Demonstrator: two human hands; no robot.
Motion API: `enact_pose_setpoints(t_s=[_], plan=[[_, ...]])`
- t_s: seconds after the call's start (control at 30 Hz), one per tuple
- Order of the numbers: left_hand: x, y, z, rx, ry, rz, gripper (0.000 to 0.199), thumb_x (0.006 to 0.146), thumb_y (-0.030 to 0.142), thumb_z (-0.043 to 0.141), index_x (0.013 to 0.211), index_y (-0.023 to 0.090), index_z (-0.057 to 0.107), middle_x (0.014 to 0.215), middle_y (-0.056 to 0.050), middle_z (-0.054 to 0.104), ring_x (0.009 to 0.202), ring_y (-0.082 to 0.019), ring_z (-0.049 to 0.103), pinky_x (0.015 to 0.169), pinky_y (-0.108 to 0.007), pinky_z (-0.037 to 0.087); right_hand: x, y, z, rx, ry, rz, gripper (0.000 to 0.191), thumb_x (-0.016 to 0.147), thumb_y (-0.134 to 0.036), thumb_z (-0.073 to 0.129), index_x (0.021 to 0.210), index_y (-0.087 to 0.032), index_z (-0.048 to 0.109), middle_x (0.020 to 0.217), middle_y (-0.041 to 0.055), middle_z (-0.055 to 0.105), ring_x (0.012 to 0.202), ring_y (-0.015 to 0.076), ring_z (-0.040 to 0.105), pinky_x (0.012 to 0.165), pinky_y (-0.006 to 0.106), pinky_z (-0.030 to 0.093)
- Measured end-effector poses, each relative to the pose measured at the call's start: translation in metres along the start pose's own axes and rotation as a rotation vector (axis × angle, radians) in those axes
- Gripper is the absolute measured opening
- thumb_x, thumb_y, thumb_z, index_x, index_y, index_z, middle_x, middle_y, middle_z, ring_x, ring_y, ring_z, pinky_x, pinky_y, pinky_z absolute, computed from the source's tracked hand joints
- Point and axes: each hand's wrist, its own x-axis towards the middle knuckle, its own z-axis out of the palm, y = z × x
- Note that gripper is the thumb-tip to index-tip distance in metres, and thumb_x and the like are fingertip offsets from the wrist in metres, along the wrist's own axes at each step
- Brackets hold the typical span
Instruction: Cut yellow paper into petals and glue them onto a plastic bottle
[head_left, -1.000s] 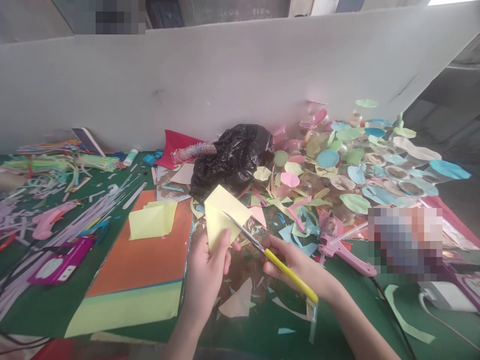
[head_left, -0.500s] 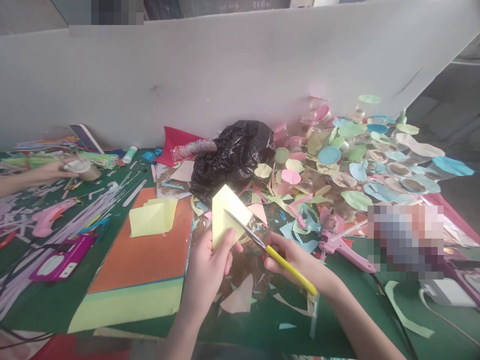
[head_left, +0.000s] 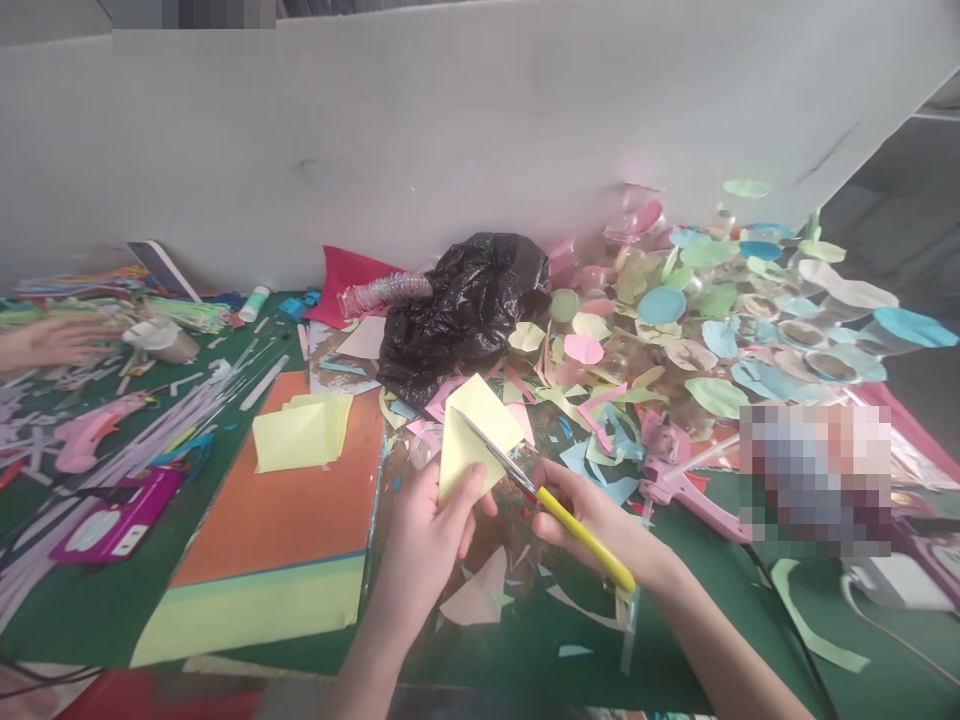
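A folded piece of pale yellow paper (head_left: 480, 425) is pinched between the thumb and fingers of my left hand (head_left: 442, 515), its pointed corner up. My right hand (head_left: 589, 520) is closed on yellow-handled scissors (head_left: 585, 540). The scissor blades lie across the paper, their tip near its upper left part. More folded yellow paper (head_left: 300, 432) rests on an orange sheet (head_left: 289, 510) to the left. Below my hands, a pale pink scrap (head_left: 480, 592) lies on the green table (head_left: 525, 655).
A black plastic bag (head_left: 469, 310) stands behind my hands. Many paper-topped cups (head_left: 664, 305) fill the back right. Pink glue gun (head_left: 694, 490) at right, another (head_left: 97, 430) at left. Another person's hand (head_left: 64, 340) is by a cup (head_left: 161, 338) at far left.
The yellow paper and my left hand have shifted slightly right. The other person's hand has come off the cup at the far left, its fingers now spread. The view has shifted a little.
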Motion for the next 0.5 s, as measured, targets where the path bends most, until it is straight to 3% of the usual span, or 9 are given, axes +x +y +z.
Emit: enact_pose_setpoints(t_s=[0.13,0.3,0.4,0.5], plan=[[-0.0003,0.0005,0.0033,-0.012,-0.089,-0.005,0.046,0.087,0.063,0.053,0.073,0.019,0.055,0.062,0.001,0.059,0.039,-0.006,0.036,0.042,-0.021,0.028,-0.0024,0.0005,-0.0014,0.078,-0.087,-0.069,0.060,0.083,-0.076,0.051,0.105,-0.021,0.043,0.091,0.0007,0.050,0.072,0.0131,0.046,0.063,0.027,0.044],[-0.0021,0.0036,0.0053,0.122,-0.137,-0.043,0.047,0.088,0.063,0.051,0.071,0.019,0.057,0.044,0.005,0.045,0.038,-0.008,0.037,0.044,-0.021,0.028,-0.0016,-0.0008,0.0000,0.132,-0.079,-0.064,0.056,0.087,-0.071,0.051,0.110,-0.019,0.044,0.099,0.0053,0.058,0.081,0.0162,0.055,0.073,0.031,0.050],[-0.0028,0.0042,0.0058,0.135,-0.129,-0.056,0.047,0.088,0.063,0.050,0.071,0.019,0.058,0.041,0.007,0.041,0.038,-0.008,0.036,0.044,-0.020,0.027,0.0000,-0.0005,0.0034,0.152,-0.033,-0.022,0.055,0.086,-0.072,0.051,0.103,-0.019,0.048,0.093,0.0048,0.062,0.077,0.0167,0.058,0.070,0.030,0.050],[-0.0034,0.0035,0.0076,0.062,-0.151,-0.065,0.043,0.088,0.061,0.052,0.081,0.019,0.060,0.053,0.004,0.056,0.039,-0.007,0.038,0.044,-0.020,0.029,0.0002,0.0002,0.0056,0.114,0.045,0.018,0.055,0.084,-0.074,0.052,0.092,-0.020,0.048,0.075,-0.0008,0.056,0.060,0.0120,0.051,0.056,0.026,0.044]])
